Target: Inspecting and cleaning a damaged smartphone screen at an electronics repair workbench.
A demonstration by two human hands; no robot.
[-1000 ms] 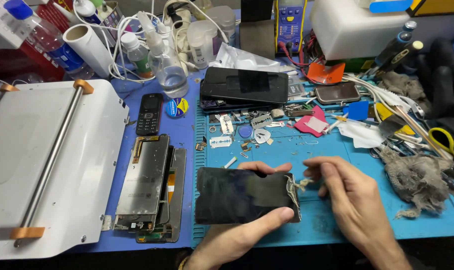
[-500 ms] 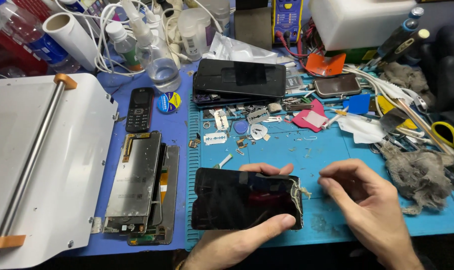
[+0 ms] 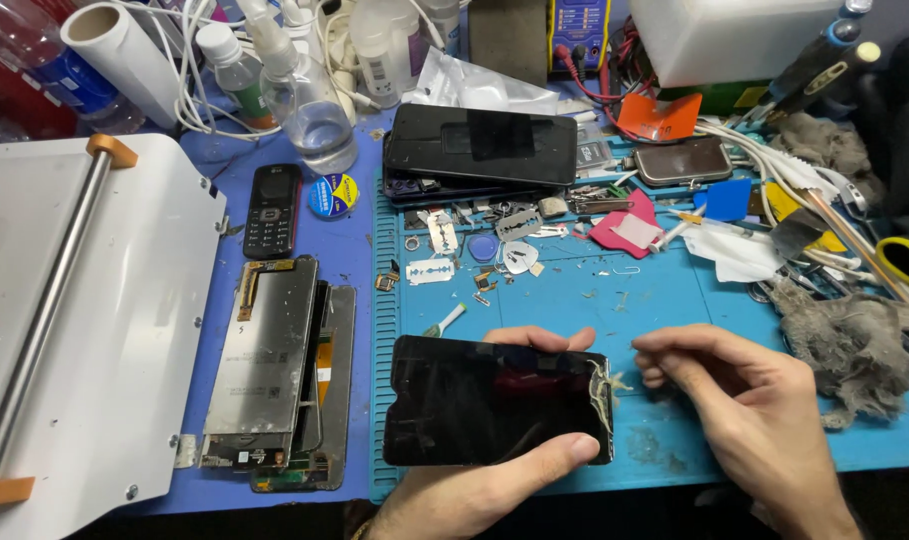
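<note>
The left hand (image 3: 474, 495) clamps the black screen (image 3: 494, 400) flat on the blue mat (image 3: 674, 300), thumb along the near edge, fingers curled over the far edge. The right hand (image 3: 754, 400), just right of it, has its fingertips pressed together, seemingly pinching a thread of glue (image 3: 604, 385) off the screen's right edge; whether it holds anything is hard to tell. Peeling well likely means pulling low and slow, keeping the glass pinned. Farther off lie razor blades (image 3: 429, 270), a stripped panel (image 3: 269, 360) and a dark phone (image 3: 484, 145).
</note>
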